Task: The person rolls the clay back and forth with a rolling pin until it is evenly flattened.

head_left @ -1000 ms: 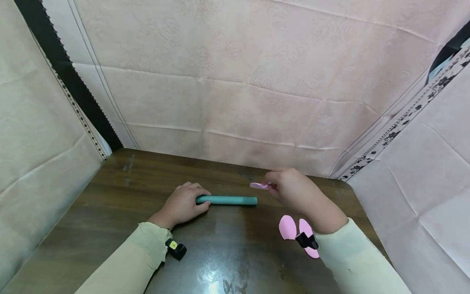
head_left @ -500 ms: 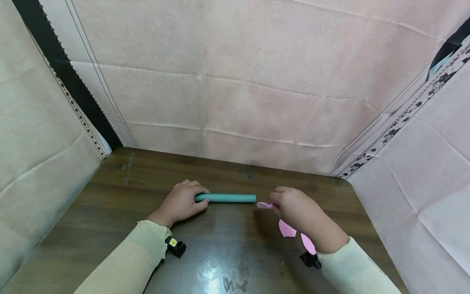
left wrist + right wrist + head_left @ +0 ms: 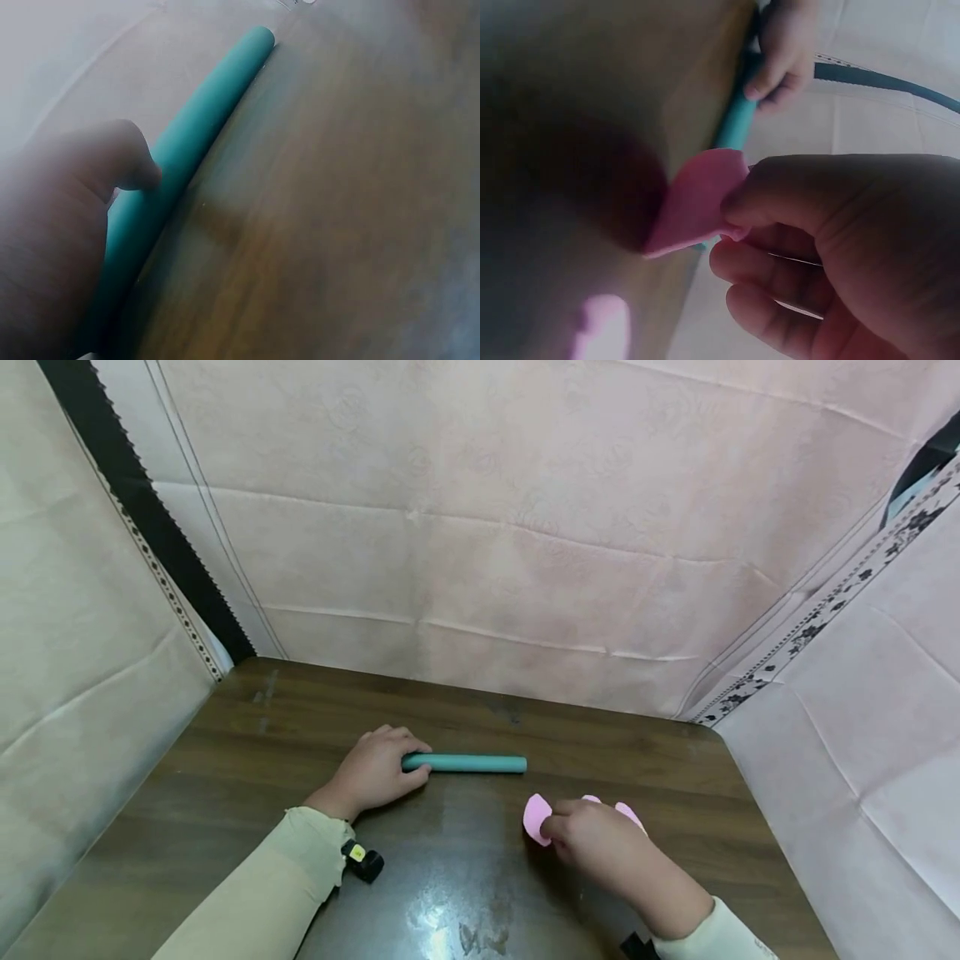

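Note:
A teal tube (image 3: 472, 763) lies on the brown table, and my left hand (image 3: 375, 768) grips its left end. In the left wrist view my thumb presses against the side of the teal tube (image 3: 196, 124). My right hand (image 3: 607, 852) pinches a thin pink petal-shaped piece (image 3: 536, 818) between thumb and fingers, low over the table and right of the tube. The same pink piece (image 3: 697, 199) shows its curved face and a pointed end in the right wrist view. Behind my right hand, more flat pink pieces (image 3: 631, 814) lie on the table, partly hidden.
Pale cloth walls (image 3: 480, 568) stand behind and at both sides of the wooden table (image 3: 360, 902). Glare shines off the table's near middle. Each wrist wears a black strap, the left one (image 3: 363, 860) with a yellow tag.
My right hand has come from the table's back toward me, carrying the pink piece past the tube's right end to the loose pink pieces. My left hand stays on the tube.

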Available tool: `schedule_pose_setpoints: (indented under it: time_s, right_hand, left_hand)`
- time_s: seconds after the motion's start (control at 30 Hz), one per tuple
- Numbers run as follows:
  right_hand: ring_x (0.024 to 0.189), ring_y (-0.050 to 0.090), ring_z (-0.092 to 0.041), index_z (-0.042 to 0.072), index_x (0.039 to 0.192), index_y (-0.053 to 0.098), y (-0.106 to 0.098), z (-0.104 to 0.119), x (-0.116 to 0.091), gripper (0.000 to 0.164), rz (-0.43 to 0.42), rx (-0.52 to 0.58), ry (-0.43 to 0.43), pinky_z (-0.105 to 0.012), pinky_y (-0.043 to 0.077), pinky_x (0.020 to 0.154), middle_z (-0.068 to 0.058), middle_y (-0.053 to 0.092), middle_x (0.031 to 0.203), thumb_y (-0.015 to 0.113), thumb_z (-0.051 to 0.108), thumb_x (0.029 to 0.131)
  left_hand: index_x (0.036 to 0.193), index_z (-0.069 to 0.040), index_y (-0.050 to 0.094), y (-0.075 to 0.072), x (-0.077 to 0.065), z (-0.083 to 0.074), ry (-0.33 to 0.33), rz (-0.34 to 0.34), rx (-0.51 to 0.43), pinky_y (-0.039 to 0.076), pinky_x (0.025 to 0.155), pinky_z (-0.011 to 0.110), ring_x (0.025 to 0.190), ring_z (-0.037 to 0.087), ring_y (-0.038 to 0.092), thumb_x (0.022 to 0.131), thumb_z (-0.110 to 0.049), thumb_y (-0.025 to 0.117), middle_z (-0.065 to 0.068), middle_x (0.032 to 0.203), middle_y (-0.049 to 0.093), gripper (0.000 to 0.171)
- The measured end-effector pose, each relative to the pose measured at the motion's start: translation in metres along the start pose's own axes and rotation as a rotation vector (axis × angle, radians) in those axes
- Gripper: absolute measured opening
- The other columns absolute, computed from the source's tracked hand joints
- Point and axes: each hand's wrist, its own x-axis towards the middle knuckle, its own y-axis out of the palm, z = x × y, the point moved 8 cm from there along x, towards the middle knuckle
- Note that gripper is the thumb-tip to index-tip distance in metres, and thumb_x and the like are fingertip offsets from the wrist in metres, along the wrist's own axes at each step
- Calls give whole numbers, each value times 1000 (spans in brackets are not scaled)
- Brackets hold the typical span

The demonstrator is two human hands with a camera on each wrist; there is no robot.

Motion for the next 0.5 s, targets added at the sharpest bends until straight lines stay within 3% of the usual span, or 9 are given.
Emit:
schedule_pose_setpoints:
  time_s: [0.13,0.3,0.4,0.5]
  right_hand:
    - [73,61,2,27,87,82,15,5,-11,32,-17,36,-11,-14,45,62,15,71,85,79,-4,81]
    - [84,73,-5,25,101,88,25,11,-29,18,38,17,63,-25,60,72,17,76,94,88,14,87]
    - [81,74,-13,23,107,86,26,19,-39,20,85,-55,128,-33,60,71,15,78,99,91,27,88]
    - [72,68,-19,20,103,81,28,31,-45,25,118,-165,170,-37,57,66,12,79,100,92,35,87]
  left_hand:
    - [130,-28,84,0,-1,-1,-5,1,-2,54,107,56,115,21,69,103,-44,79,-8,122,78,32]
    - [131,-28,83,3,0,-3,-8,-1,-10,53,110,58,118,23,69,104,-46,78,-8,125,78,33]
    - [131,-29,82,4,1,-5,-2,-6,-14,53,110,58,119,22,69,104,-46,77,-9,126,78,32]
    - [129,-29,83,3,2,-8,8,-16,-21,53,109,58,118,22,68,104,-46,77,-9,125,77,31]
